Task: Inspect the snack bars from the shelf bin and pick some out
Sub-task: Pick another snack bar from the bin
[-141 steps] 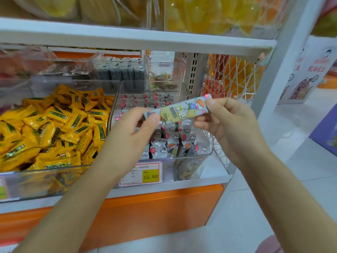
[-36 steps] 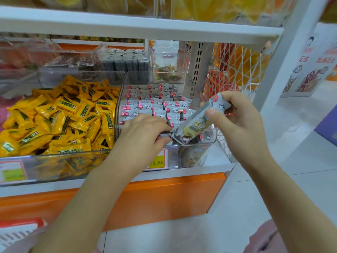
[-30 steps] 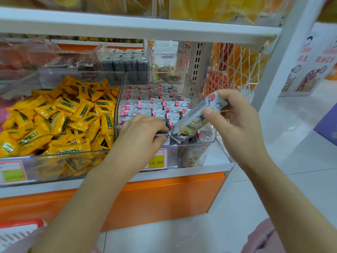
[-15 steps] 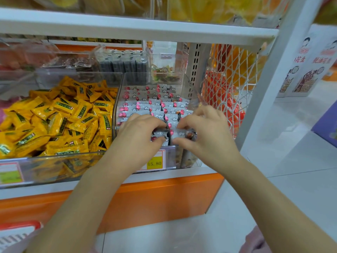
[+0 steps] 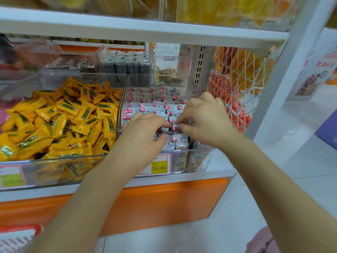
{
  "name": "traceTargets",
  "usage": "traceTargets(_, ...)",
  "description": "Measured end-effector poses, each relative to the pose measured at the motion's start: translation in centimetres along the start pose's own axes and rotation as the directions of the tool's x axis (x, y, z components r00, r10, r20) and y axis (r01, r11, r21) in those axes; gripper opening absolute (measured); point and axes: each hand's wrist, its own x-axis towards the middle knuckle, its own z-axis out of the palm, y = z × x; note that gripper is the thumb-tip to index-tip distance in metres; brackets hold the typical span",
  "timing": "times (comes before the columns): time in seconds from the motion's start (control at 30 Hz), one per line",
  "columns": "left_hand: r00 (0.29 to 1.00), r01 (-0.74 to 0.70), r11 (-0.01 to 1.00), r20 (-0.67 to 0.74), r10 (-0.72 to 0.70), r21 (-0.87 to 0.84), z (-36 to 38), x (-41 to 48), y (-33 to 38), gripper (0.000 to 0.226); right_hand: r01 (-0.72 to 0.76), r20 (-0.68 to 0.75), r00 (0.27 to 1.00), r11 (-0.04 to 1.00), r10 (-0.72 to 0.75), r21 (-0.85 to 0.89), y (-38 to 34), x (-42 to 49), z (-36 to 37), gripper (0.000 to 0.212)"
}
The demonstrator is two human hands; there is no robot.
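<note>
A clear shelf bin (image 5: 197,160) holds several grey-white snack bars (image 5: 156,105) with pink ends, standing in rows. Both of my hands are inside the front of this bin. My left hand (image 5: 144,128) has its fingers and thumb curled and pinches the top of a snack bar (image 5: 168,132) in the front rows. My right hand (image 5: 207,121) reaches in from the right, and its fingertips pinch the same spot, close against the left fingers. My hands hide the bars beneath them.
A bin of yellow wrapped candies (image 5: 63,117) stands to the left. A price tag (image 5: 159,168) reading 15.80 is on the bin front. A white mesh panel (image 5: 237,79) closes the right side, and a white shelf (image 5: 145,31) hangs overhead. A red basket (image 5: 18,236) shows at bottom left.
My right hand brought the bar it held up down into the bin. Both hands now meet among the front rows of bars, fingertips together.
</note>
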Motion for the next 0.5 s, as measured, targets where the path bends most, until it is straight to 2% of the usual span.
traceTargets(0.1,1.000,-0.006,1.000,-0.008,0.006,0.009,-0.1,0.1,-0.2,0.026,0.016,0.019,1.000,1.000,-0.016,-0.021,0.0,0.2,0.2,0.011)
traceTargets(0.17,1.000,-0.005,1.000,-0.014,0.005,0.007,-0.1,0.1,-0.2,0.026,0.017,-0.008,1.000,0.998,-0.017,0.056,0.1,0.0,-0.1,0.008)
traceTargets(0.27,1.000,-0.010,1.000,-0.026,0.010,0.001,0.1,0.2,0.0,0.025,0.021,-0.052,0.999,0.982,-0.011,0.186,-0.1,-0.5,-0.3,0.014)
traceTargets(0.4,0.999,-0.011,1.000,-0.048,0.010,-0.012,0.1,0.1,0.2,0.026,0.019,-0.202,0.978,0.947,0.048,0.320,-0.4,-1.5,-0.5,0.014)
traceTargets(0.5,0.998,-0.007,1.000,-0.064,0.005,-0.027,0.1,0.0,0.3,0.026,0.020,-0.182,0.982,0.931,0.050,0.364,-0.5,-2.0,-0.7,0.012)
